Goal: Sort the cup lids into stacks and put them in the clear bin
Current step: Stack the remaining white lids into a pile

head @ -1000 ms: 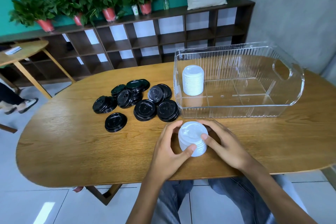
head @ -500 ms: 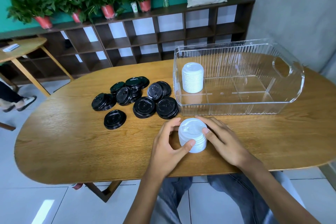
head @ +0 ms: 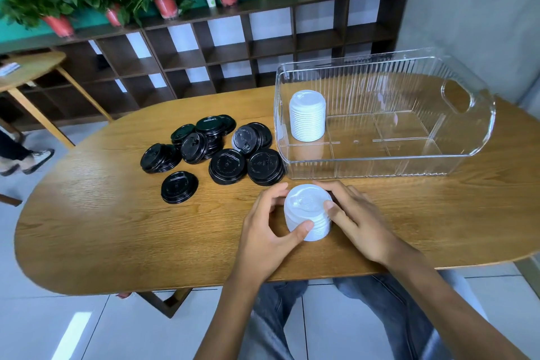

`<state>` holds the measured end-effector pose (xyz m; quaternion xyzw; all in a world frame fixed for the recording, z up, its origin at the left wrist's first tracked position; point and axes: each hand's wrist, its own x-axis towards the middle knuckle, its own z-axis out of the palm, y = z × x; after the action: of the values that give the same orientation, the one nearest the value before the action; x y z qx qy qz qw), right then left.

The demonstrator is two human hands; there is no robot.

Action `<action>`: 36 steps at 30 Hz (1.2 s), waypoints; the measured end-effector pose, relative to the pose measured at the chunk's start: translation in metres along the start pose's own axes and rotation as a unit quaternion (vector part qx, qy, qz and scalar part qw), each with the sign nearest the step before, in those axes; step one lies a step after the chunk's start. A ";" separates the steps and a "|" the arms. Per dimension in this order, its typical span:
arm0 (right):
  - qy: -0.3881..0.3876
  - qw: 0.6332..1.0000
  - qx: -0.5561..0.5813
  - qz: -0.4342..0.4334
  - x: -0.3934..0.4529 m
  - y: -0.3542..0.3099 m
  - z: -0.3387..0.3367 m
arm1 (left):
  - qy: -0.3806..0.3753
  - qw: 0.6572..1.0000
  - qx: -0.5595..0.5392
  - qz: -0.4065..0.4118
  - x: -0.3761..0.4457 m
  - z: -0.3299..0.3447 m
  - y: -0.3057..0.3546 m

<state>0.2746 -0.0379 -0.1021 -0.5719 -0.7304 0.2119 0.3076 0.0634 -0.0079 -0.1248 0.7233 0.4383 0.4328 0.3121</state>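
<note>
A stack of white cup lids stands on the wooden table just in front of the clear bin. My left hand curls round its left side, thumb on the near edge. My right hand holds its right side with thumb and fingers. A second white lid stack stands upright inside the bin's left compartment. Several black lids lie in loose piles to the left of the bin.
One black lid lies alone nearest the front left. Behind the table runs a dark shelf unit with potted plants. A small side table and a person's feet are at far left.
Both hands keep their hold on the white stack, which stays at about the same spot before the bin. The view has shifted slightly.
</note>
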 end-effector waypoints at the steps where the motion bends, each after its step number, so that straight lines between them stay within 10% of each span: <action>1: 0.000 1.000 -0.004 -0.004 0.000 0.000 0.000 | 0.001 1.000 -0.001 0.002 0.000 0.000 0.000; 36: 0.008 0.999 -0.043 -0.031 0.002 0.004 0.006 | 0.013 1.000 -0.021 0.013 -0.003 0.000 0.009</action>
<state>0.2733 -0.0351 -0.1087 -0.5636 -0.7536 0.1656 0.2950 0.0659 -0.0144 -0.1179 0.7161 0.4239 0.4556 0.3162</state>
